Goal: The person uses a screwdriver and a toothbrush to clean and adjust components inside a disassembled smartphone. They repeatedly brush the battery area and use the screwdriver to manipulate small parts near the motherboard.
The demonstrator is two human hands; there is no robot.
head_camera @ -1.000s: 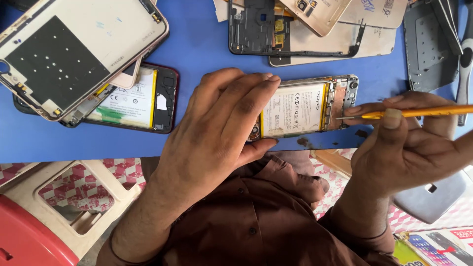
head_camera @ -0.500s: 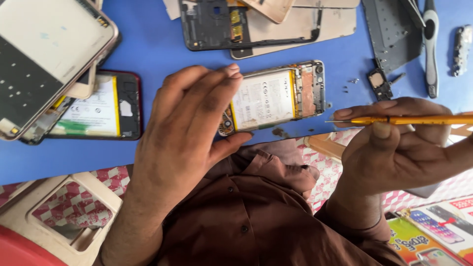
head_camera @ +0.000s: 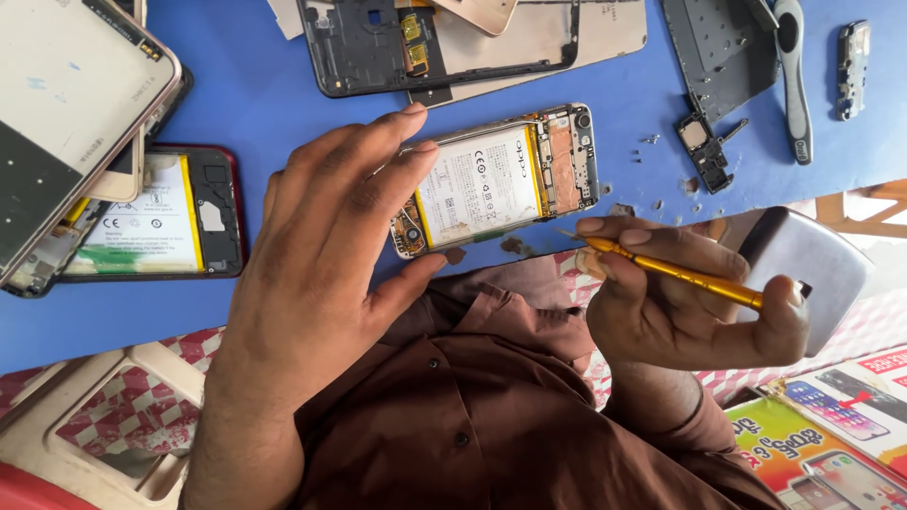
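The left hand [head_camera: 316, 246] grips the opened phone [head_camera: 496, 179] on the blue table [head_camera: 265, 113]; just right of the phone, the right hand [head_camera: 685, 297] holds a yellow screwdriver [head_camera: 675, 272].

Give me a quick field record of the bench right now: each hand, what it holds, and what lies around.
left hand: grips the opened phone by its near end, battery side up
right hand: holds a yellow screwdriver, tip just short of the phone's edge
surface: blue table
left of phone: second open phone, red frame
far side: black phone frame
right: loose small parts
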